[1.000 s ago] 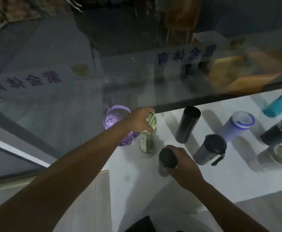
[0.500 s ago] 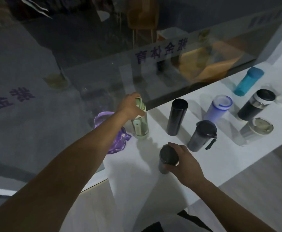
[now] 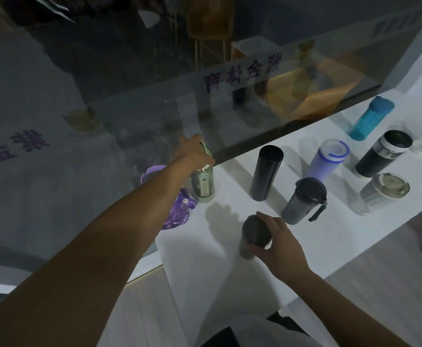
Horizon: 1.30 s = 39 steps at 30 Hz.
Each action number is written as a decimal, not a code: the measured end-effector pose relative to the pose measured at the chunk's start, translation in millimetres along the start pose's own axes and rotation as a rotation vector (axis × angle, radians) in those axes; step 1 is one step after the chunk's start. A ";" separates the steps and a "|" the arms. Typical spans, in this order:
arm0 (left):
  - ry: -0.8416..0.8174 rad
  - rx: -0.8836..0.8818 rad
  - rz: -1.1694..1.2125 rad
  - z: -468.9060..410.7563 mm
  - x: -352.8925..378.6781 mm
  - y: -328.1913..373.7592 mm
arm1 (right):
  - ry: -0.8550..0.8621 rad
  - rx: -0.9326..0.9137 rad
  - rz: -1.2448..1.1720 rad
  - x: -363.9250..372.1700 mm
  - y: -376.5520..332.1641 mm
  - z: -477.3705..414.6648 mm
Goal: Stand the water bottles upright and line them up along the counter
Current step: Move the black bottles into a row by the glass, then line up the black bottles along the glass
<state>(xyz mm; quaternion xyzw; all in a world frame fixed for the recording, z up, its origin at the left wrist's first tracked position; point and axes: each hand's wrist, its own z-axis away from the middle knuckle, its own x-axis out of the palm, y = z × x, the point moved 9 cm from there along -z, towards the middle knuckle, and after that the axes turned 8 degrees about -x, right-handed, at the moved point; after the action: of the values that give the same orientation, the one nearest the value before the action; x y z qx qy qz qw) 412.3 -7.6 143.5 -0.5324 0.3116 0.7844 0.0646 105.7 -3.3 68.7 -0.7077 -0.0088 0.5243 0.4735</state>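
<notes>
Bottles: every one I can see on the white counter (image 3: pixel 230 246) stands upright; none lies on its side.
Landmark: the tall black flask (image 3: pixel 266 172), standing near the glass pane (image 3: pixel 129 108) at the back edge of the counter.
Left hand (image 3: pixel 195 154): closed over the cap of the green bottle (image 3: pixel 202 184), which stands left of the black flask, close against the glass.
Right hand (image 3: pixel 277 244): wrapped around the rim of a dark tumbler (image 3: pixel 253 236), in front of the black flask and nearer the counter's front edge.
Purple bottle (image 3: pixel 177 209): left of the green one, half hidden by the forearm.
Right of the flask: a dark lidded cup (image 3: pixel 304 200), a lilac bottle (image 3: pixel 329 159), a black-and-white mug (image 3: pixel 382 152), a grey cup (image 3: pixel 382 192) and a blue bottle (image 3: pixel 370 117).
Progress: standing up looks finished; lining up is not. The bottles sit in two loose, staggered rows.
Left to do: probably bring the dark tumbler and the front cups back into the row along the glass.
</notes>
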 end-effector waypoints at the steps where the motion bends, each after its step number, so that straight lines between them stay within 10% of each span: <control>1: -0.003 -0.008 0.011 -0.8 -0.9 -1.0 | 0.000 0.002 -0.002 0.2 0.2 0.0; 28: -0.077 -0.044 0.174 -1.5 11.3 -11.6 | -0.059 -0.041 0.068 2.9 -5.1 -8.9; 39: 0.371 0.288 0.592 149.7 12.5 -25.3 | 0.093 -0.155 -0.089 -65.2 -29.4 -37.1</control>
<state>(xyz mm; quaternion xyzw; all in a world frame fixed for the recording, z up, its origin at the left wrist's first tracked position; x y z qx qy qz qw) 298.9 93.1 157.7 -0.5377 0.5656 0.6075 -0.1482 118.5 -44.7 136.6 -0.7647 -0.0586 0.4672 0.4399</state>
